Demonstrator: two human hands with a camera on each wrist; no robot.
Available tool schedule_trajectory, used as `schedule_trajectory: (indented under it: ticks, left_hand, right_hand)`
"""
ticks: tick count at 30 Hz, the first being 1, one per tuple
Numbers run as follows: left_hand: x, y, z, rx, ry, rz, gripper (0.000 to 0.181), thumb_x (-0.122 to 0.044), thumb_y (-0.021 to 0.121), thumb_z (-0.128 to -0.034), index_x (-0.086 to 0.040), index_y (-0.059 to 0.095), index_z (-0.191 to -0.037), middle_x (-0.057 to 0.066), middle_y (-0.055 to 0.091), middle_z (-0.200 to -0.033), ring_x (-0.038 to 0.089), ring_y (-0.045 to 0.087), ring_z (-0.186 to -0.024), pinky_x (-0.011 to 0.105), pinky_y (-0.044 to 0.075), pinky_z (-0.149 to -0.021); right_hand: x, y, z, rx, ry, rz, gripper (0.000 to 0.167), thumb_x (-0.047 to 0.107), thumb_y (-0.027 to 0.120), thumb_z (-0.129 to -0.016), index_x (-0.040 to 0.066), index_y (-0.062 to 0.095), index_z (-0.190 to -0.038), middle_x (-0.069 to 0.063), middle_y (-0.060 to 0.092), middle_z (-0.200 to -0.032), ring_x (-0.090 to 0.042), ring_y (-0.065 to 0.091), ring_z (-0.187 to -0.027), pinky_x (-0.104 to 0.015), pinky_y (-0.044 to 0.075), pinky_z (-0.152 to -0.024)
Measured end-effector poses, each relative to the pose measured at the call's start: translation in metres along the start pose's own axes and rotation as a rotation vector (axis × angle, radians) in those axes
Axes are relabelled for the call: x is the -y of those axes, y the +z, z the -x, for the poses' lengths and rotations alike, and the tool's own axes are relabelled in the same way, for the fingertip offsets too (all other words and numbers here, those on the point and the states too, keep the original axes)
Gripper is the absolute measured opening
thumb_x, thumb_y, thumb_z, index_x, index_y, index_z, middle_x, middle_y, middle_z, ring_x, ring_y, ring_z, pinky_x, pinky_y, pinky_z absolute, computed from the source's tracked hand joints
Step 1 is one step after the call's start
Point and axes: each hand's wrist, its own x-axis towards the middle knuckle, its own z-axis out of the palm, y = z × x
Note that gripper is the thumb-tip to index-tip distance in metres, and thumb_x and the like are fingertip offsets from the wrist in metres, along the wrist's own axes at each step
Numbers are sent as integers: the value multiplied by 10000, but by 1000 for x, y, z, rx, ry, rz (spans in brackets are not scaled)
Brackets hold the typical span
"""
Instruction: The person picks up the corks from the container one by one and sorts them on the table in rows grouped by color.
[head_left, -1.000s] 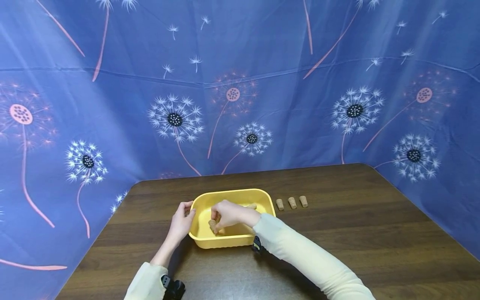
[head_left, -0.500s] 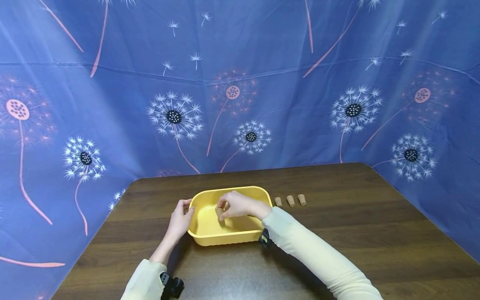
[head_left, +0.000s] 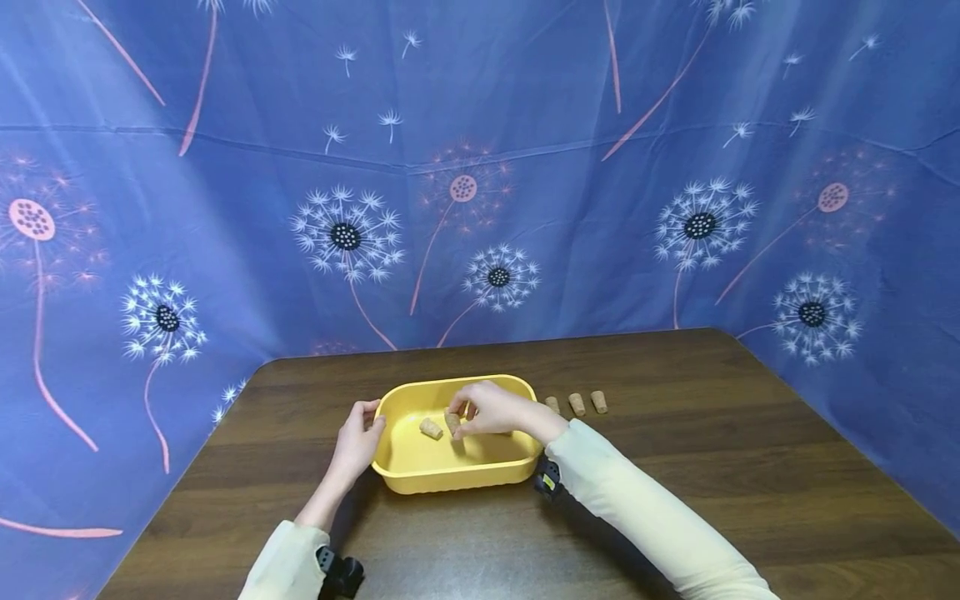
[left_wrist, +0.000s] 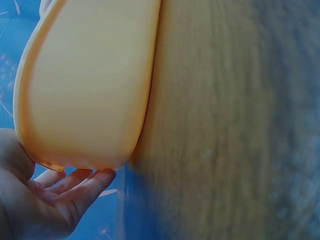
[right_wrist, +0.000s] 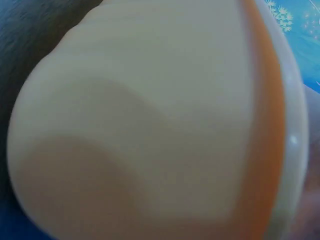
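Observation:
A yellow plastic tub (head_left: 457, 479) stands on the table. My left hand (head_left: 355, 439) holds its left end. In the left wrist view, the fingers (left_wrist: 82, 192) lie against the tub's outer wall, with the thumb side up at the rim. Inside the tub, my right hand (head_left: 491, 410) pinches a tapered cork (head_left: 452, 422) between thumb and fingers, just above the floor. A second cork (head_left: 431, 428) lies loose to its left. The tub's outer wall (right_wrist: 175, 100) fills most of the right wrist view, hiding the right fingertips.
Three corks stand in a row on the wooden table (head_left: 712, 467), right of the tub; the nearest cork (head_left: 552, 404) is partly covered by my right hand, the farthest cork (head_left: 598, 402) shows whole. A blue dandelion-print cloth (head_left: 585, 208) hangs behind the table.
My right hand has moved right and slightly up inside the tub, with a cork pinched in it. The loose cork on the left has come into plain sight. My left hand stays at the tub's end.

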Motion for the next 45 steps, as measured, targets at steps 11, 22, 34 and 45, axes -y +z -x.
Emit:
schedule_trajectory:
  ticks: [11, 22, 34, 45]
  left_hand:
    - [3, -1, 1, 5, -20, -25, 329, -60, 464, -948, 65, 456, -1253, 290, 553, -1214, 389, 540, -1123, 481, 465, -925]
    - [4, -2, 3, 4, -19, -29, 336, -65, 460, -948, 75, 446, -1252, 292, 543, -1218, 393, 516, -1148, 495, 444, -947]
    - [4, -1, 1, 13, -30, -10, 337, -57, 454, -956, 81, 432, -1262, 303, 520, -1246, 413, 479, -1198, 513, 418, -984]
    - [0, -1, 1, 12, -23, -26, 328, -62, 458, -957, 65, 442, -1259, 302, 532, -1240, 409, 509, -1161, 498, 449, -944]
  right_hand:
    - [-9, 1, 13, -125, 14, 2, 306, 195, 748, -786, 63, 644, -1043, -44, 677, -985, -194, 638, -918, -292, 522, -829]
    - [-15, 2, 23, -260, -34, -85, 317, 202, 752, -788, 57, 640, -1046, -63, 634, -992, -203, 627, -924, -288, 519, -841]
    - [-31, -7, 40, -259, -1, -97, 323, 215, 737, -798, 68, 648, -1072, -44, 649, -1024, -189, 632, -991, -313, 506, -894]
    - [-47, -17, 57, -322, -30, -64, 321, 145, 735, -797, 70, 654, -1099, -26, 649, -1018, -178, 625, -950, -320, 517, -853]
